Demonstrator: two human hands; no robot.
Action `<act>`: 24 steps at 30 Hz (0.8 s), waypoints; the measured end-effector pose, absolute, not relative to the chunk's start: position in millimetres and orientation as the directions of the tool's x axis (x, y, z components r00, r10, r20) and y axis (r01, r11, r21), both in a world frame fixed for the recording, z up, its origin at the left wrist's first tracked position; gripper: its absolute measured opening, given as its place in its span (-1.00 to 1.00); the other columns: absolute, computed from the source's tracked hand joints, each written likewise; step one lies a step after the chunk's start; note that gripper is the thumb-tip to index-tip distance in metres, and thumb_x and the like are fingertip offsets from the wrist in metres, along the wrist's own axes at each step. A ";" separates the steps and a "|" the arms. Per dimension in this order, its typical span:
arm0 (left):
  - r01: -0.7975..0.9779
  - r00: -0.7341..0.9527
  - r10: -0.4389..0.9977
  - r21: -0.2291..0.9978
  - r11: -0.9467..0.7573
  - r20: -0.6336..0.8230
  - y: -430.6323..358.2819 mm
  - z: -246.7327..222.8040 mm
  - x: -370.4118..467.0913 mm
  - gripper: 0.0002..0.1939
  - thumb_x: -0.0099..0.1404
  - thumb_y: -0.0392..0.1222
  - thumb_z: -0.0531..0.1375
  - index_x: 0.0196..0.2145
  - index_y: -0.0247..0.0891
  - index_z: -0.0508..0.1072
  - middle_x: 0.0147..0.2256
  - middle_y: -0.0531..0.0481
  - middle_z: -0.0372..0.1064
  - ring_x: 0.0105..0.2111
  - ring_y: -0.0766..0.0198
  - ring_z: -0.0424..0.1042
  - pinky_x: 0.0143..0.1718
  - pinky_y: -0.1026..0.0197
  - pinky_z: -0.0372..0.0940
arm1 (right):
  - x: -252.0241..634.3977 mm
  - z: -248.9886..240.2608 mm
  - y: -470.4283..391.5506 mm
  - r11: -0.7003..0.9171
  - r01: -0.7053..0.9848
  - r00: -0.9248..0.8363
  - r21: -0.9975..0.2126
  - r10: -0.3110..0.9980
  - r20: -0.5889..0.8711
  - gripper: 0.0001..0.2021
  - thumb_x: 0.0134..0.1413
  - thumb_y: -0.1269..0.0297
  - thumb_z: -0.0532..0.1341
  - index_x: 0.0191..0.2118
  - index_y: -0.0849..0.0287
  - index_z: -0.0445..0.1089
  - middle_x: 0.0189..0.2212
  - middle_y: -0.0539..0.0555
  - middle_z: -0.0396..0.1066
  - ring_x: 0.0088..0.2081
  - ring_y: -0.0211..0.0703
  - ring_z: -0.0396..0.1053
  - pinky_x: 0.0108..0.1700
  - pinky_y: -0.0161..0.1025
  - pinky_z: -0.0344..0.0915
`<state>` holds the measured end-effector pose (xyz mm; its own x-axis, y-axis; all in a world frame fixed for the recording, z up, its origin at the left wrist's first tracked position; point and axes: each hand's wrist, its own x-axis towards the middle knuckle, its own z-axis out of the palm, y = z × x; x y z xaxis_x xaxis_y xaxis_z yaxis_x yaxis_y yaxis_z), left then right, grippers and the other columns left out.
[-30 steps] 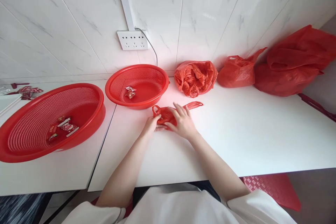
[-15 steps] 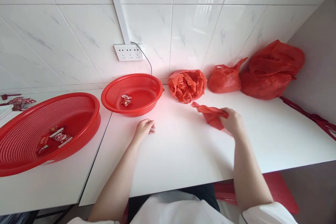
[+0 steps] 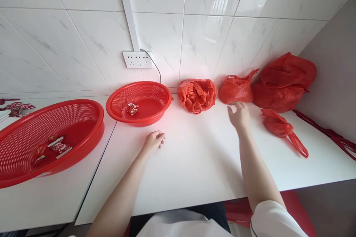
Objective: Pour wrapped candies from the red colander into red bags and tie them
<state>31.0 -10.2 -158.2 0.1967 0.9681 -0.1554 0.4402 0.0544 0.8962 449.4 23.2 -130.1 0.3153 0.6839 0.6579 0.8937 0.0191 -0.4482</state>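
My right hand [image 3: 239,115] is above the white table [image 3: 194,163], its fingers apart and nothing between them, just in front of a small red plastic bag [image 3: 236,89]. To its right a knotted red bag [image 3: 279,125] lies on the tabletop. My left hand [image 3: 154,141] rests with curled fingers in front of the smaller red basket [image 3: 141,120]; whether it holds anything is hidden. Inside that basket sits a small red-and-white wrapped piece [image 3: 132,109]. A bundle of crumpled red bags [image 3: 197,95] lies between the basket and the small bag.
On the left stands a larger red basket [image 3: 96,133] with several small packets inside. Large red bags [image 3: 286,81] lean at the back right, near a dark red strap [image 3: 324,127]. A power strip [image 3: 137,59] is on the tiled wall.
The red bag that my right hand held now lies farther right on the table, let go. My right hand has opened and moved slightly left and back. My left hand stays nearly in place.
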 end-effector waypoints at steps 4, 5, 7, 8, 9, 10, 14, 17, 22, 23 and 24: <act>0.457 0.210 0.964 0.888 0.050 -0.162 -9.9 -161.7 29.7 -0.72 0.21 0.04 0.09 -0.42 -0.24 0.36 -0.52 0.08 0.36 -0.66 0.40 0.31 -0.63 0.33 0.17 | 380.2 -122.9 66.6 0.252 0.817 0.172 -0.519 0.752 0.636 -0.76 0.15 0.23 0.08 -0.21 0.17 0.46 -0.08 0.20 0.38 -0.07 -0.06 0.35 0.04 -0.10 0.27; 0.461 0.209 0.964 0.886 0.050 -0.163 -9.7 -162.4 29.3 -0.73 0.21 0.04 0.09 -0.41 -0.24 0.36 -0.52 0.08 0.36 -0.66 0.39 0.32 -0.63 0.34 0.17 | 367.7 -121.7 75.6 0.239 0.811 0.198 -0.535 0.747 0.635 -0.74 0.15 0.21 0.08 -0.21 0.18 0.47 0.02 0.23 0.32 0.04 -0.02 0.29 0.09 -0.05 0.22; 0.466 0.205 0.965 0.883 0.050 -0.163 -9.0 -163.7 28.4 -0.72 0.22 0.05 0.09 -0.40 -0.23 0.35 -0.52 0.08 0.37 -0.66 0.38 0.33 -0.64 0.34 0.17 | 350.0 -119.8 90.6 0.188 0.784 0.253 -0.592 0.775 0.580 -0.72 0.11 0.20 0.11 -0.16 0.18 0.48 0.18 0.24 0.17 0.21 0.09 0.11 0.19 0.06 0.10; 0.469 0.204 0.966 0.882 0.049 -0.162 -8.6 -164.4 28.0 -0.72 0.22 0.05 0.09 -0.39 -0.23 0.34 -0.52 0.08 0.37 -0.65 0.37 0.34 -0.64 0.33 0.18 | 344.4 -118.9 96.3 0.162 0.766 0.267 -0.622 0.801 0.536 -0.69 0.10 0.22 0.12 -0.09 0.19 0.46 0.22 0.24 0.12 0.24 0.10 0.05 0.22 0.09 0.06; 0.471 0.203 0.966 0.881 0.047 -0.160 -8.2 -165.0 27.6 -0.72 0.22 0.05 0.09 -0.39 -0.23 0.34 -0.52 0.08 0.37 -0.65 0.37 0.35 -0.64 0.33 0.18 | 340.4 -117.9 100.6 0.147 0.743 0.277 -0.654 0.821 0.499 -0.65 0.10 0.24 0.10 -0.01 0.19 0.41 0.23 0.24 0.12 0.25 0.09 0.04 0.22 0.10 0.05; 0.474 0.204 0.966 0.879 0.045 -0.159 -7.9 -165.7 27.3 -0.72 0.22 0.05 0.08 -0.39 -0.22 0.33 -0.51 0.08 0.37 -0.64 0.36 0.36 -0.64 0.33 0.18 | 337.5 -116.6 103.2 0.150 0.711 0.292 -0.687 0.826 0.482 -0.61 0.12 0.25 0.08 0.04 0.20 0.37 0.21 0.24 0.16 0.24 0.06 0.08 0.22 0.08 0.07; 0.502 0.208 0.967 0.865 0.024 -0.147 -8.4 -167.8 27.1 -0.72 0.24 0.06 0.07 -0.40 -0.21 0.33 -0.52 0.09 0.36 -0.65 0.35 0.37 -0.62 0.31 0.20 | 331.1 -105.6 98.7 0.331 0.534 0.504 -0.778 0.614 0.607 -0.63 0.15 0.22 0.06 0.05 0.21 0.32 0.03 0.20 0.35 0.09 -0.07 0.29 0.15 -0.05 0.20; 0.524 0.214 0.968 0.852 -0.002 -0.129 -10.0 -168.1 28.1 -0.73 0.24 0.05 0.08 -0.42 -0.20 0.33 -0.52 0.11 0.36 -0.65 0.36 0.36 -0.57 0.30 0.21 | 329.8 -90.2 86.2 0.483 0.426 0.656 -0.765 0.417 0.629 -0.66 0.09 0.23 0.15 0.00 0.19 0.30 -0.05 0.16 0.37 -0.03 -0.11 0.36 0.04 -0.09 0.29; 0.607 0.246 0.965 0.791 -0.081 -0.090 -13.6 -164.1 30.7 -0.73 0.29 0.03 0.03 -0.39 -0.18 0.34 -0.52 0.13 0.37 -0.64 0.36 0.35 -0.51 0.27 0.26 | 334.7 -67.5 70.6 0.668 0.207 0.718 -0.715 0.393 0.575 -0.76 0.07 0.38 0.13 -0.10 0.12 0.30 -0.10 0.07 0.35 -0.06 -0.24 0.36 0.07 -0.19 0.28; 0.623 0.243 0.968 0.774 -0.110 -0.058 -15.3 -162.2 32.0 -0.75 0.30 0.02 0.03 -0.36 -0.17 0.35 -0.50 0.12 0.38 -0.61 0.35 0.37 -0.49 0.27 0.28 | 336.4 -65.3 69.2 0.686 0.090 0.721 -0.722 0.456 0.522 -0.75 0.03 0.41 0.14 -0.12 0.11 0.30 -0.13 0.04 0.36 -0.09 -0.27 0.37 0.05 -0.22 0.29; 0.635 0.232 0.973 0.757 -0.151 0.000 -17.6 -159.8 34.1 -0.78 0.30 0.00 0.03 -0.31 -0.17 0.36 -0.45 0.10 0.41 -0.55 0.33 0.41 -0.45 0.26 0.30 | 338.0 -63.7 68.2 0.683 -0.061 0.701 -0.728 0.548 0.456 -0.74 0.00 0.44 0.15 -0.14 0.09 0.29 -0.18 0.00 0.37 -0.14 -0.30 0.39 0.01 -0.26 0.32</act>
<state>34.1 -17.6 -159.8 0.2320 0.9727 -0.0004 0.6352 -0.1512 0.7574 338.0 68.2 -63.7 0.7010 0.5484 0.4560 -0.0612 0.6833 -0.7276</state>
